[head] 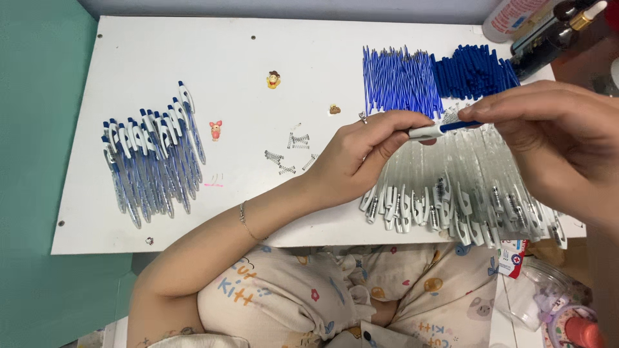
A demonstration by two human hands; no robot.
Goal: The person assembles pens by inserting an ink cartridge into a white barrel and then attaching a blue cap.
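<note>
My left hand (364,154) pinches the white end of a pen (433,131) above the white board (193,64). From the other side, my right hand (558,138) grips that pen's blue end. Under both hands lies a row of clear empty pen barrels (451,193) with white clips. Behind them sit a bundle of blue refills (400,80) and a heap of dark blue pen tips (474,69). A pile of finished blue-and-white pens (151,161) lies at the board's left.
Several small metal springs (290,151) are scattered at mid-board, near three tiny cartoon figures (215,129). Bottles (548,29) stand at the far right corner. A clear plastic container (541,290) sits low right beside my lap.
</note>
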